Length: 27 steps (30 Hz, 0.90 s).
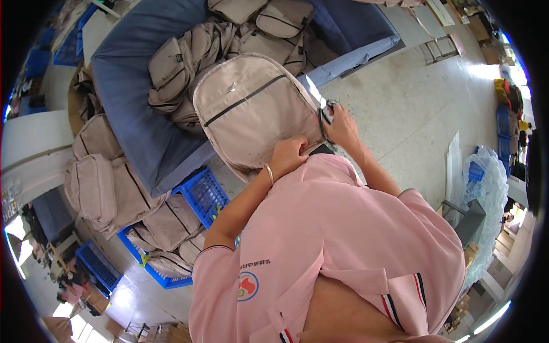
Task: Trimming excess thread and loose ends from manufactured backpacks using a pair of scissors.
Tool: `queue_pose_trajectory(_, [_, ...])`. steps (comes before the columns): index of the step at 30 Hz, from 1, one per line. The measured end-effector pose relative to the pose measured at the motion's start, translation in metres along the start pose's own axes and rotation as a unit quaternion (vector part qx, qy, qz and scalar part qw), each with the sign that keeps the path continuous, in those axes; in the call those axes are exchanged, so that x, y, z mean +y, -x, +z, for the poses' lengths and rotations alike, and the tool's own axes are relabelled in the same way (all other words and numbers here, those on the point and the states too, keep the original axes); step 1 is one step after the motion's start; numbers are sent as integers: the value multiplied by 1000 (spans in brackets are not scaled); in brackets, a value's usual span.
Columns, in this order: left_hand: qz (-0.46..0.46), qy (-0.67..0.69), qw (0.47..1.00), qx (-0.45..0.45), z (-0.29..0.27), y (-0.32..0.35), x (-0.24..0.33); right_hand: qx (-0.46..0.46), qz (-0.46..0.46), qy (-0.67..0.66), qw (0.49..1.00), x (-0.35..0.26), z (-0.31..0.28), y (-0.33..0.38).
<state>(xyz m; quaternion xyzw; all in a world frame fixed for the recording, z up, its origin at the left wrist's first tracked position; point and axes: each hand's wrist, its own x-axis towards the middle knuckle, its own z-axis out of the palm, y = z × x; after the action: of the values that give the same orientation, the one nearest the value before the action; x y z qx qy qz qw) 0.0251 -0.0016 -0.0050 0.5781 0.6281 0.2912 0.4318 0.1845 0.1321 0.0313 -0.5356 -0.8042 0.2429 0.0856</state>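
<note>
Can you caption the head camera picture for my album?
Left hand on a beige backpack, right hand holding scissors, beside a blue bin of more backpacks.

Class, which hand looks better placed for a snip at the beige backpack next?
Probably the right hand: it holds the scissors beside the backpack; the left hand grips its near edge.

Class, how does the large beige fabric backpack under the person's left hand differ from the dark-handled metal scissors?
The backpack is broad and round-topped; the scissors are slim and pointed. The backpack is matte fabric, the scissors shiny metal. The left hand is on the backpack; the right hand holds the scissors.
</note>
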Motion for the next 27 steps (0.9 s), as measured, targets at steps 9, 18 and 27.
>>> queue_pose_trajectory(9, [1,-26,999,20,7,-3,0,-26,62,96,993,-23,3,12])
queue_pose_trajectory(18, [10,-23,999,24,5,-1,4,-52,65,108,991,-35,9,-1])
queue_pose_trajectory(27, [5,-17,1000,23,7,0,1,-40,40,92,994,-20,26,4])
